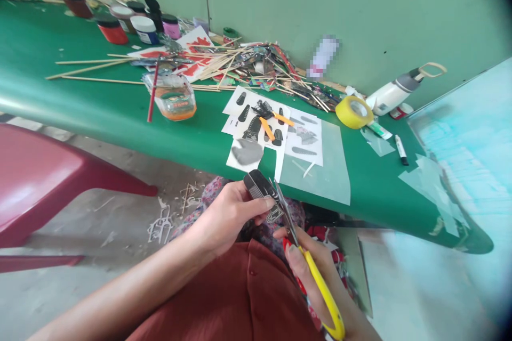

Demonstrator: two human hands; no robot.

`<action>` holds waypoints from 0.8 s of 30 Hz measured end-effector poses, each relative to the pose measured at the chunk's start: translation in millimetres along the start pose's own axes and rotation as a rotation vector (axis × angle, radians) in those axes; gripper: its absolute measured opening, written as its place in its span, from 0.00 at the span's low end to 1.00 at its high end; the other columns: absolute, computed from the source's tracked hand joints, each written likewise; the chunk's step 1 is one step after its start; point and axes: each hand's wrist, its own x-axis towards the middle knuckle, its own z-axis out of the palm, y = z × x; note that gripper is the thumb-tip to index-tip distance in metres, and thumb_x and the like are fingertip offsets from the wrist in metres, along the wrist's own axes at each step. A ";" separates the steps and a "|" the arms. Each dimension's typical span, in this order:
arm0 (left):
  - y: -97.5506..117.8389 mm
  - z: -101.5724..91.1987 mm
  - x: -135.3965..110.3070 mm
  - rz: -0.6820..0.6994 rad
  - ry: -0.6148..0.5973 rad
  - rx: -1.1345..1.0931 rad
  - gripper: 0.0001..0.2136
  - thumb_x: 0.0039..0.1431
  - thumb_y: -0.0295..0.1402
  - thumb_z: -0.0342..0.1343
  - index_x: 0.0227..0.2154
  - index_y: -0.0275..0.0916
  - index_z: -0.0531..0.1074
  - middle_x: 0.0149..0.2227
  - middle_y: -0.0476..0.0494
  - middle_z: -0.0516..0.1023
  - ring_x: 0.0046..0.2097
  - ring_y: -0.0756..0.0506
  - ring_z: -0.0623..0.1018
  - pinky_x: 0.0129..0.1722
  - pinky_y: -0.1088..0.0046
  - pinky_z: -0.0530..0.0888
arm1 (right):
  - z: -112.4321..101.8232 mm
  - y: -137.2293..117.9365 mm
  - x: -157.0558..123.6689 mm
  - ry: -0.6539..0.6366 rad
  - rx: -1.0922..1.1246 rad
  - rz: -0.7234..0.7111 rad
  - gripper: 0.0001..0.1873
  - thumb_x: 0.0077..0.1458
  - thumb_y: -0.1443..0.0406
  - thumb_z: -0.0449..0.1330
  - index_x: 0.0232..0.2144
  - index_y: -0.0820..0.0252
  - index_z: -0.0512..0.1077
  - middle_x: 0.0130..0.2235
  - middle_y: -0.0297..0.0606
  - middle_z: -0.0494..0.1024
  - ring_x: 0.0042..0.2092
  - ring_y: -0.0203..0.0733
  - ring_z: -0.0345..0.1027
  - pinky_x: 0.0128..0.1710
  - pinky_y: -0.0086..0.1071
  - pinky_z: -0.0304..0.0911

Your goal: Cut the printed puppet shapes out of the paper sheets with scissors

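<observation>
Between the thumb and fingers of my left hand [230,210] is a black paper cutout [259,185] with white line patterns, held over my lap. My right hand [310,261] grips scissors [322,282] with yellow and red handles. Their blades point up and lie along the right edge of the cutout, slightly apart at the tips. Just beyond, on the green table [192,144], lie printed sheets [236,157] with black and grey shapes. Small orange-handled scissors [267,129] rest on these sheets, their blades against some black material.
A plastic tub [172,98] with a red stick, paint jars [112,29] and a pile of wooden sticks [224,64] occupy the back and left. Yellow tape [354,112], a white bottle [394,93] and a glue tube [401,150] stand right. A red chair [60,176] is at left.
</observation>
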 end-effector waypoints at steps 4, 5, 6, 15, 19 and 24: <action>-3.2 -0.5 0.3 -0.011 -0.002 -0.044 0.10 0.53 0.32 0.63 0.22 0.37 0.68 0.21 0.53 0.66 0.25 0.53 0.64 0.27 0.74 0.62 | -4.5 2.6 0.7 -0.043 -0.038 0.030 0.20 0.65 0.52 0.50 0.44 0.58 0.74 0.25 0.32 0.66 0.26 0.39 0.62 0.29 0.30 0.60; -2.9 -0.9 0.4 -0.014 -0.002 -0.052 0.11 0.53 0.32 0.63 0.22 0.37 0.68 0.21 0.53 0.66 0.25 0.53 0.65 0.27 0.74 0.62 | -5.5 3.1 0.9 -0.039 -0.043 0.030 0.21 0.65 0.51 0.50 0.44 0.58 0.74 0.26 0.33 0.67 0.27 0.39 0.63 0.29 0.30 0.60; -1.8 -1.5 0.4 -0.018 -0.002 -0.055 0.11 0.53 0.33 0.63 0.22 0.37 0.68 0.21 0.52 0.67 0.25 0.52 0.65 0.28 0.74 0.63 | -6.5 3.3 1.1 -0.043 -0.038 0.032 0.21 0.65 0.51 0.50 0.44 0.58 0.74 0.27 0.33 0.68 0.28 0.40 0.64 0.30 0.30 0.60; 28.8 -21.2 8.1 0.170 0.152 0.294 0.07 0.50 0.34 0.66 0.26 0.37 0.74 0.25 0.50 0.73 0.28 0.52 0.68 0.29 0.76 0.63 | -12.4 -5.0 5.2 -0.098 0.071 0.126 0.27 0.60 0.43 0.52 0.40 0.60 0.73 0.23 0.28 0.58 0.24 0.34 0.48 0.24 0.30 0.48; 25.9 -24.3 12.9 0.151 0.062 0.550 0.06 0.51 0.33 0.64 0.25 0.37 0.76 0.24 0.50 0.73 0.27 0.51 0.68 0.27 0.75 0.63 | -12.0 -9.7 5.5 -0.051 0.108 0.148 0.29 0.57 0.40 0.53 0.36 0.59 0.73 0.23 0.25 0.51 0.24 0.33 0.42 0.24 0.32 0.41; 13.9 -17.3 13.3 0.075 -0.022 0.446 0.08 0.55 0.37 0.61 0.31 0.37 0.78 0.29 0.45 0.78 0.32 0.48 0.73 0.32 0.73 0.68 | -12.6 9.4 0.9 -0.131 0.297 0.192 0.27 0.58 0.42 0.53 0.41 0.58 0.71 0.22 0.26 0.52 0.24 0.34 0.42 0.24 0.33 0.40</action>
